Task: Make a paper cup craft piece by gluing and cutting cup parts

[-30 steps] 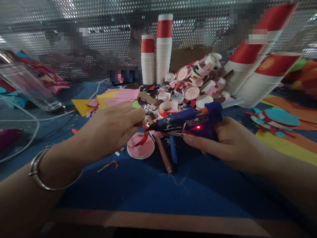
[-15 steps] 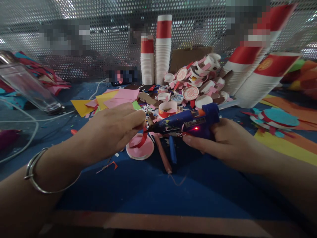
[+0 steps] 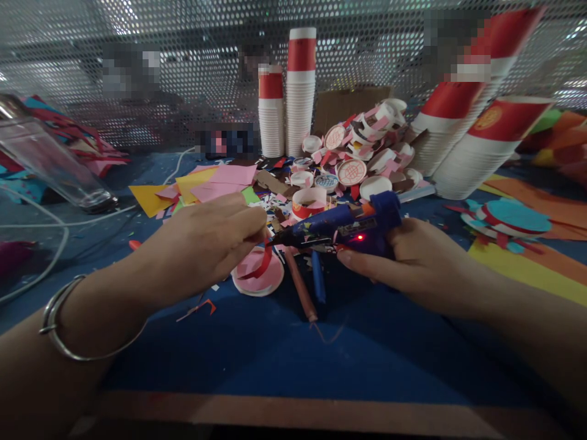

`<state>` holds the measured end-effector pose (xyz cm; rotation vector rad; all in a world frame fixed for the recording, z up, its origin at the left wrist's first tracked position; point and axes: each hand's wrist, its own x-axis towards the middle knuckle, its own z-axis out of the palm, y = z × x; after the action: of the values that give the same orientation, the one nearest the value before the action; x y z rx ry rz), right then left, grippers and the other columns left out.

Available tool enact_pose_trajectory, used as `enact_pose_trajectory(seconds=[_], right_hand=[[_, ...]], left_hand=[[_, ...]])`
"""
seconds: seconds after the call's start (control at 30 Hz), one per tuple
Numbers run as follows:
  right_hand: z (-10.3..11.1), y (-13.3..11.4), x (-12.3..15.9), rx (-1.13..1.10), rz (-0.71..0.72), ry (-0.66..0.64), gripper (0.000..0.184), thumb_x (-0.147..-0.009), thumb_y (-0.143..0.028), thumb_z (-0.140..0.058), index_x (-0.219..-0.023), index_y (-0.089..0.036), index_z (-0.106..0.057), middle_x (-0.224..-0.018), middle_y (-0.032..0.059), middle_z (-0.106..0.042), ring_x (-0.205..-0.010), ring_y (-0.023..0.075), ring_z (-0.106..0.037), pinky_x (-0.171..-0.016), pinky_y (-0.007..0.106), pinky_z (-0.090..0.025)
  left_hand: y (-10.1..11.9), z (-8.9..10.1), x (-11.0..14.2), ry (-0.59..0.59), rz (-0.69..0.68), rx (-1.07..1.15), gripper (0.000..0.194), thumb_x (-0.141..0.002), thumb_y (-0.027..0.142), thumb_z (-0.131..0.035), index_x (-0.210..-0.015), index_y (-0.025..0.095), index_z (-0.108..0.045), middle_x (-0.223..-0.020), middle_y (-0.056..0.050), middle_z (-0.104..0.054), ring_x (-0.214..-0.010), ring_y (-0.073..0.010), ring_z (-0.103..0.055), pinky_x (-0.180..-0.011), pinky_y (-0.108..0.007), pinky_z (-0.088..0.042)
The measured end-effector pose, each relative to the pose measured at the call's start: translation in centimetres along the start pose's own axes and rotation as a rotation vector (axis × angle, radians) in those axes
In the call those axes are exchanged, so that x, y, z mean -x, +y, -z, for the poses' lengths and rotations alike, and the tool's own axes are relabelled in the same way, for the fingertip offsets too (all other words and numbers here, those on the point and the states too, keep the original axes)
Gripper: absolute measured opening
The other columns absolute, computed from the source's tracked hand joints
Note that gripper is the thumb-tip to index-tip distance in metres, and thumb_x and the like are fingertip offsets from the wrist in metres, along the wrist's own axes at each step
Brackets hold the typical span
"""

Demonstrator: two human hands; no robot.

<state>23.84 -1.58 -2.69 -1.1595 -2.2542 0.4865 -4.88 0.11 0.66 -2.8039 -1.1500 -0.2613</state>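
My right hand (image 3: 408,260) grips a blue hot glue gun (image 3: 342,225), its red light lit and its dark nozzle pointing left. My left hand (image 3: 213,244) pinches a curved red paper strip (image 3: 263,264) close to the nozzle tip. Whether nozzle and strip touch, I cannot tell. Under the strip lies a pink paper disc with a white rim (image 3: 270,282), partly covered by my left fingers. Just right of it rest a brownish-pink marker-like stick (image 3: 300,284) and a blue stick (image 3: 318,278). A red-and-white cup ring (image 3: 308,203) stands behind the gun.
Cut cup bases and paper scraps (image 3: 352,172) pile up at the back. Tall paper cup stacks (image 3: 301,91) stand behind, and more cup stacks (image 3: 477,153) lean at right. A clear bottle (image 3: 59,159) tilts at left near a white cable (image 3: 64,238). Coloured paper sheets (image 3: 224,183) lie behind my left hand.
The view has shifted very slightly. Both hands, the glue gun and the red strip keep nearly the same positions relative to each other.
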Motion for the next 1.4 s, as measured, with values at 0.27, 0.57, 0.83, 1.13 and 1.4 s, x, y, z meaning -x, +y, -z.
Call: enact_pose_trajectory(seconds=[0.27,0.57,0.83,1.13,1.4], right_hand=[[0.1,-0.2,-0.1,0.001,-0.009,-0.006,0.031,-0.093,-0.039,-0.06,-0.066,-0.023,-0.055,-0.058,0.0,-0.055,-0.074,0.0235,-0.061,-0.067,0.033,-0.039],[0.2,-0.1,-0.3,-0.068,-0.025,-0.005,0.036,-0.093,-0.044,-0.061,-0.062,-0.025,-0.056,-0.048,-0.0008,-0.052,-0.059,0.0217,-0.059,-0.057,0.032,-0.039],[0.0,1.0,0.0,-0.072,-0.139,-0.006,0.036,-0.092,-0.057,-0.061,-0.075,-0.025,-0.065,-0.049,-0.0008,-0.056,-0.053,0.021,-0.057,-0.051,0.033,-0.037],[0.2,0.5,0.0,-0.078,-0.153,-0.013,0.036,-0.092,-0.054,-0.063,-0.07,-0.025,-0.061,-0.052,-0.0009,-0.059,-0.054,0.0204,-0.057,-0.05,0.033,-0.04],[0.2,0.6,-0.1,-0.06,-0.144,-0.001,0.032,-0.091,-0.054,-0.064,-0.074,-0.026,-0.065,-0.057,0.0004,-0.063,-0.062,0.0238,-0.063,-0.053,0.034,-0.042]], left_hand=[[0.0,-0.1,0.1,0.009,-0.001,0.018,0.018,-0.096,0.02,-0.047,-0.092,0.022,-0.065,-0.09,-0.006,-0.069,-0.086,-0.0241,-0.065,-0.076,-0.036,-0.046],[-0.2,-0.1,0.3,0.07,-0.018,0.018,0.019,-0.099,0.023,-0.05,-0.091,0.021,-0.067,-0.09,-0.004,-0.071,-0.085,-0.0213,-0.066,-0.076,-0.033,-0.046],[-0.4,-0.3,0.4,0.023,0.017,0.058,0.014,-0.096,0.024,-0.056,-0.087,0.022,-0.065,-0.083,0.0,-0.072,-0.077,-0.0189,-0.065,-0.068,-0.031,-0.042],[-0.3,-0.5,-0.2,-0.135,0.055,0.1,0.012,-0.094,0.026,-0.056,-0.088,0.022,-0.066,-0.085,-0.001,-0.07,-0.077,-0.0188,-0.063,-0.067,-0.031,-0.041],[0.1,-0.2,-0.5,-0.191,0.166,0.092,0.008,-0.087,0.026,-0.057,-0.085,0.022,-0.064,-0.083,-0.002,-0.07,-0.073,-0.0204,-0.062,-0.061,-0.031,-0.036]])
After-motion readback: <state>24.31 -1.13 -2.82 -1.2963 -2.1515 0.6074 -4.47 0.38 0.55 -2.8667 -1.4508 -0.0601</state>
